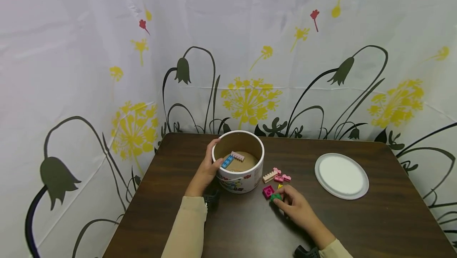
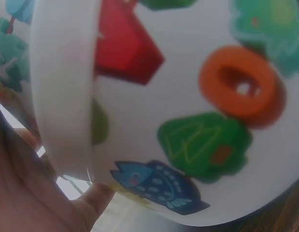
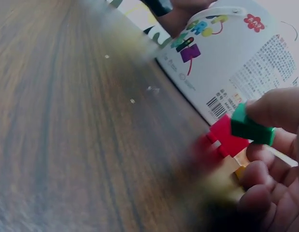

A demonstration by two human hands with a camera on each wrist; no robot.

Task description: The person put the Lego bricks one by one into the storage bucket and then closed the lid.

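My left hand point(image 1: 206, 170) grips the near-left rim of a white printed bucket point(image 1: 238, 184), thumb over the edge. A blue toy brick point(image 1: 227, 161) and a pale pink brick point(image 1: 238, 156) lie inside it. In the left wrist view the bucket's wall point(image 2: 135, 104) fills most of the picture. Just right of the bucket, my right hand point(image 1: 295, 209) pinches a green brick point(image 1: 275, 197) between thumb and fingers, close over the table. Beside that brick sits a magenta brick point(image 1: 268, 191), seen as red point(image 3: 230, 137) in the right wrist view.
Behind the right hand lie a beige brick point(image 1: 269, 176), several pink bricks point(image 1: 278, 178) and a partly covered yellow brick point(image 1: 280, 186). A round white lid-like disc point(image 1: 341, 174) rests on the right of the brown table point(image 1: 385, 210). A flowered curtain point(image 1: 246, 24) hangs behind.
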